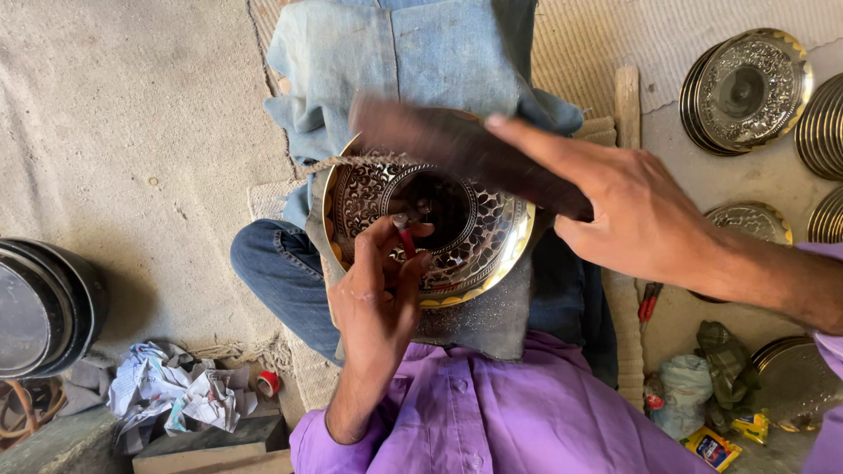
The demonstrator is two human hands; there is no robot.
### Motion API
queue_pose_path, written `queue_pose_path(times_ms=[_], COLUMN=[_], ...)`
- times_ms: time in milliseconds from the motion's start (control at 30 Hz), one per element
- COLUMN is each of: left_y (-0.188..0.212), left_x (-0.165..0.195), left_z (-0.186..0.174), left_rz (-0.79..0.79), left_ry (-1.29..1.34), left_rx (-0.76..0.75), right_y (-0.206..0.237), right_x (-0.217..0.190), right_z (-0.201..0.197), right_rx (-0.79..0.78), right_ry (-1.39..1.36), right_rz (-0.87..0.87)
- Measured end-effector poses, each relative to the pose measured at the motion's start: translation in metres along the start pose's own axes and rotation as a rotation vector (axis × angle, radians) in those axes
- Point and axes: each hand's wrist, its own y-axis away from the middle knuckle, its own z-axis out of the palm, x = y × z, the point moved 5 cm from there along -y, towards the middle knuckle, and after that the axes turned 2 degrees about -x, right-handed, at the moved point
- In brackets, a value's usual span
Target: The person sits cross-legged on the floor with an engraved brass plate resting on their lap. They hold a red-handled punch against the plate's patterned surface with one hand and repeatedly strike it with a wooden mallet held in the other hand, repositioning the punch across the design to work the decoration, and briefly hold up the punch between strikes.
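My left hand [379, 294] pinches a thin red-handled punch [407, 240] upright on the round engraved brass plate [474, 235] lying on grey cloth across my lap. My right hand [634, 212] clamps a blurred dark wooden mallet [457, 147] above its rim.

We sat on a rough grey-brown floor [149, 132]. On it lay a woven straw mat [580, 53] and a long flat strip of pale wood [628, 105]. A stack of shiny round brass plates with carved patterns [745, 90] sat on the floor at the right, and more round brass plates [824, 123] lay just beside it. At the left stood a stack of dark round metal pans [44, 303]. Near them lay crumpled white newspaper [180, 395] and a small red roll of tape [269, 383]. A small red-handled tool [648, 301] and some bunched-up green and pale blue rags [702, 386] lay on the floor at the lower right.
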Motion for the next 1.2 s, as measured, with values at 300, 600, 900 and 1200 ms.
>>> queue_pose_path(times_ms=[300, 600, 900, 1200], left_y=[-0.001, -0.002, -0.002, -0.001], left_x=[-0.001, 0.002, 0.002, 0.002], left_z=[0.0, -0.001, -0.002, 0.0], left_rz=[0.009, 0.037, 0.038, 0.072], left_ry=[-0.003, -0.023, 0.005, 0.028], left_rx=[-0.004, -0.005, -0.013, -0.011], right_y=[-0.003, 0.002, 0.005, 0.007], right_x=[-0.004, 0.009, 0.012, 0.008], right_z=[0.002, 0.009, 0.008, 0.006], right_rx=[-0.035, -0.185, -0.018, -0.02], right_ry=[0.071, 0.17, -0.044, 0.2], right_rz=[0.025, 0.2, 0.074, -0.007])
